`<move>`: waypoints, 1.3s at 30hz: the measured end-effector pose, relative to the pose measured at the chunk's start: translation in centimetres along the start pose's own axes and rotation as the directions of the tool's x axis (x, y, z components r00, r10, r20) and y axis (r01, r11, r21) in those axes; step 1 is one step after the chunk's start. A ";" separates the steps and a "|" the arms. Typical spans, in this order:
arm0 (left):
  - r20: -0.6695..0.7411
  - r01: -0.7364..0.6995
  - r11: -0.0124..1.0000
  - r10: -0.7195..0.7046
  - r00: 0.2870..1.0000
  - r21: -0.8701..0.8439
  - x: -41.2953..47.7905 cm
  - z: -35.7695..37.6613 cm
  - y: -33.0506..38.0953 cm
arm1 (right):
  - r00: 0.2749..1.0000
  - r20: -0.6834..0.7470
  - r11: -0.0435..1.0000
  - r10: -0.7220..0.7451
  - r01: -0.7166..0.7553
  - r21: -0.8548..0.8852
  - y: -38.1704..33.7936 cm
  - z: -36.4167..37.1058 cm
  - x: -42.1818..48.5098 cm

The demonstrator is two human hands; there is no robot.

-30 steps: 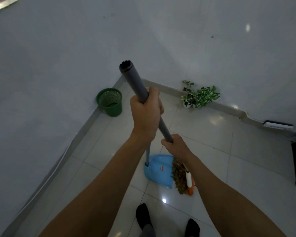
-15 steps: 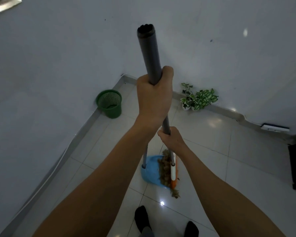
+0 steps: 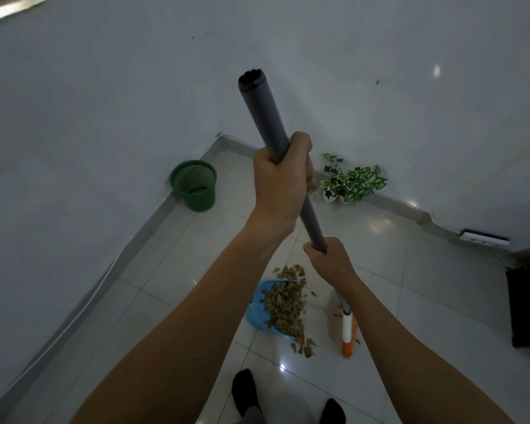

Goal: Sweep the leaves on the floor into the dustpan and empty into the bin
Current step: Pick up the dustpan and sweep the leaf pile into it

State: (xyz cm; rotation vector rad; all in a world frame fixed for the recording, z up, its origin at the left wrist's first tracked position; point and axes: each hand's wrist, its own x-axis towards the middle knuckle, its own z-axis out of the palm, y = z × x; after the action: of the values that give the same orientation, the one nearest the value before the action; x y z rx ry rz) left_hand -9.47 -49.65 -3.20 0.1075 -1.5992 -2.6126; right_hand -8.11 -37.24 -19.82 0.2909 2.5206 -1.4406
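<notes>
Left hand (image 3: 280,185): fingers curled tight round the grey broom handle (image 3: 263,117), upper grip.
Right hand (image 3: 331,261): fingers wrapped round the same handle, lower down.
Broom head (image 3: 348,335): on the floor, just right of the leaves.
Leaves (image 3: 283,304): heaped on the blue dustpan (image 3: 257,310), some spilling past its near and far edges.
Bin (image 3: 195,185): green, far left corner.
Feet (image 3: 245,390): 2, socked, near.

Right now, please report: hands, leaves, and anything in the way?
Left hand and right hand both grip broom handle. Leaves partly on dustpan, some on floor beside it. Nothing seen between dustpan and bin.
</notes>
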 end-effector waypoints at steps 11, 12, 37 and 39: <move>0.197 0.172 0.984 -0.177 0.964 0.041 2.0 -1.1 -3.7 | 0.975 -0.131 0.974 0.179 -0.157 0.161 3.6 3.3 -0.9; 0.186 0.174 0.984 -0.180 0.966 0.044 2.2 -1.3 -3.6 | 0.972 -0.139 0.970 0.187 -0.161 0.183 3.4 3.9 -0.9; 0.037 -0.019 1.000 0.019 0.999 0.019 -0.2 4.0 -2.1 | 0.997 0.063 0.999 -0.033 0.032 0.015 1.9 -3.2 2.2; -0.029 -0.006 1.000 0.005 1.000 -0.024 -0.7 4.3 -3.4 | 0.991 0.132 0.997 -0.032 0.041 -0.064 3.2 -4.6 2.4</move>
State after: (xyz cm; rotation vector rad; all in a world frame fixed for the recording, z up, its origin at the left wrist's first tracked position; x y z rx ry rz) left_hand -9.27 -44.23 -4.32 0.1383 -1.5560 -2.6136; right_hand -9.89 -31.52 -20.88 0.1340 2.4739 -1.3387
